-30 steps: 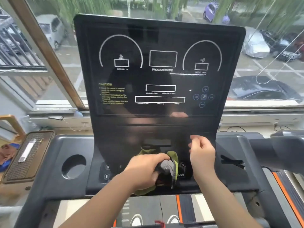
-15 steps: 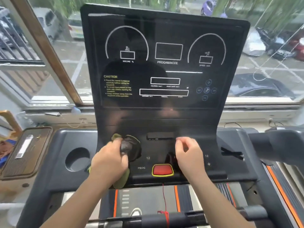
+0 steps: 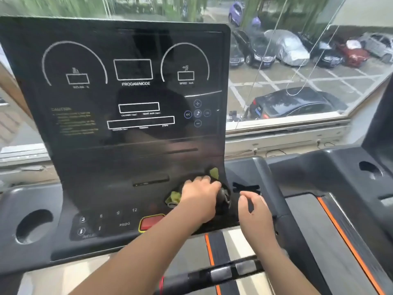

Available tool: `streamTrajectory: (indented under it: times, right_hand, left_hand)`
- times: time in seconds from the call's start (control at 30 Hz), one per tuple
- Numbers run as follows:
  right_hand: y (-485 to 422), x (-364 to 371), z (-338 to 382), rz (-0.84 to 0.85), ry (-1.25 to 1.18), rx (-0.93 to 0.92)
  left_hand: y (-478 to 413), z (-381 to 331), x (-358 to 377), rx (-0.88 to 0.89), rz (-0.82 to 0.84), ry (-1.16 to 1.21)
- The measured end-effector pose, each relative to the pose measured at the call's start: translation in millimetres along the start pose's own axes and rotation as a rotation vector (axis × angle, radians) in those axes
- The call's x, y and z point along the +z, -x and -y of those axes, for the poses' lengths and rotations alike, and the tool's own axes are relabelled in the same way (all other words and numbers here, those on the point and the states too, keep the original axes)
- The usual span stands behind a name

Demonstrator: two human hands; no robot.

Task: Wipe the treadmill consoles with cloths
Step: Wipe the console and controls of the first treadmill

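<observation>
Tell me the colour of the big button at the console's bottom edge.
Red button with a yellow surround, seen in the head view.

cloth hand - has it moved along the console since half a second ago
Yes. The left hand with the cloth went from left of the red stop button to its right.

The glossy black treadmill console panel (image 3: 131, 128) carries white outlines and yellow caution lettering; a red, yellow-rimmed stop button (image 3: 151, 222) sits low. The crumpled cloth (image 3: 214, 188) is olive-green and grey. Orange stripes edge the dark running belt (image 3: 219, 248).
</observation>
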State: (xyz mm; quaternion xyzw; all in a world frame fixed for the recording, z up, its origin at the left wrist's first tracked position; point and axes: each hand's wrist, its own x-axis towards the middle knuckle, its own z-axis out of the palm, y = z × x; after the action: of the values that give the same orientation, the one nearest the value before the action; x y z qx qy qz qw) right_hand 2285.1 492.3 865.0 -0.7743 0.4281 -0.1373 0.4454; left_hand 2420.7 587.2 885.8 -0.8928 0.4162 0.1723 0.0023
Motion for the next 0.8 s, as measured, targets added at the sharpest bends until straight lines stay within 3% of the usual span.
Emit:
streamTrajectory:
  times: [0.23,0.37,0.57,0.8]
  right_hand:
    - [3.3,-48.9,-27.6,0.037,-0.067,-0.005]
    - [5.9,-60.6,-36.8,0.018,-0.147,-0.002]
    - [20.2,-66.0,-38.0,0.105,-0.325,0.052]
    - [29.6,-43.7,-12.5,0.251,-0.306,0.003]
  left_hand:
    - [18.8,-57.5,49.2,0.024,-0.092,0.291]
    - [44.6,-62.4,58.3,-0.006,0.072,0.822]
    - [74.8,-76.2,44.3,-0.201,-0.244,1.287]
    - [103.0,-42.7,31.4,-0.372,-0.431,1.245]
